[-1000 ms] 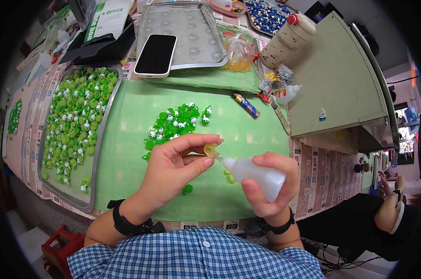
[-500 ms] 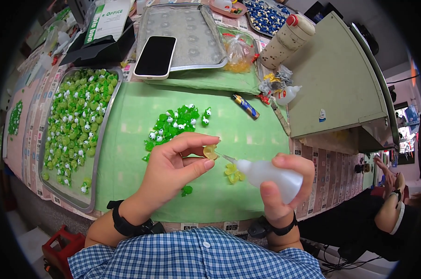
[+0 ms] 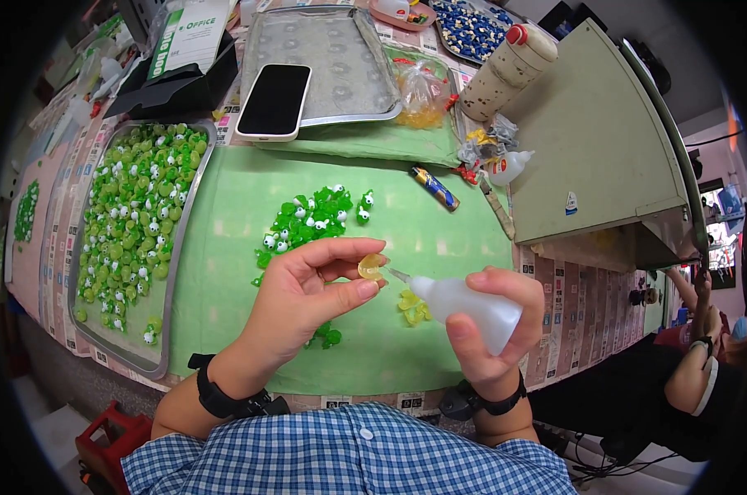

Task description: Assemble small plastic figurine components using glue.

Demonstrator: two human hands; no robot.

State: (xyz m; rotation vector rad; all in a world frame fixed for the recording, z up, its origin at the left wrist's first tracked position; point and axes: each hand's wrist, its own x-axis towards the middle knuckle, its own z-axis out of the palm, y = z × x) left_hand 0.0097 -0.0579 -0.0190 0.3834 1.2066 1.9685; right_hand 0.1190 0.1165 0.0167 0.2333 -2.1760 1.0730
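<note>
Between thumb and fingers, my left hand point(image 3: 303, 293) pinches a small yellow translucent plastic piece point(image 3: 368, 268), cupped in shape. My right hand point(image 3: 501, 326) is wrapped round a white squeeze bottle point(image 3: 468, 307), tilted so its thin nozzle points left at the yellow piece. The tip is close to the piece; I cannot tell if they touch. Below the nozzle, several loose yellow pieces point(image 3: 413, 308) lie on the green cloth point(image 3: 423, 363). Green pieces with white eye-like balls point(image 3: 312, 216) are heaped beyond my left hand, and a few green ones point(image 3: 331, 337) lie under its wrist side.
At the left stands a metal tray point(image 3: 169, 330) full of green and white pieces. Farther back are a phone point(image 3: 274, 101) on an empty tray point(image 3: 320, 58), a battery point(image 3: 434, 189), another small bottle point(image 3: 511, 167), and a speckled flask point(image 3: 505, 78). A grey-green cabinet point(image 3: 596, 140) bounds the right.
The squeeze bottle and my right hand have shifted slightly left and up. My left hand has moved a little, showing more green pieces below it. At far right, a person's arm has moved.
</note>
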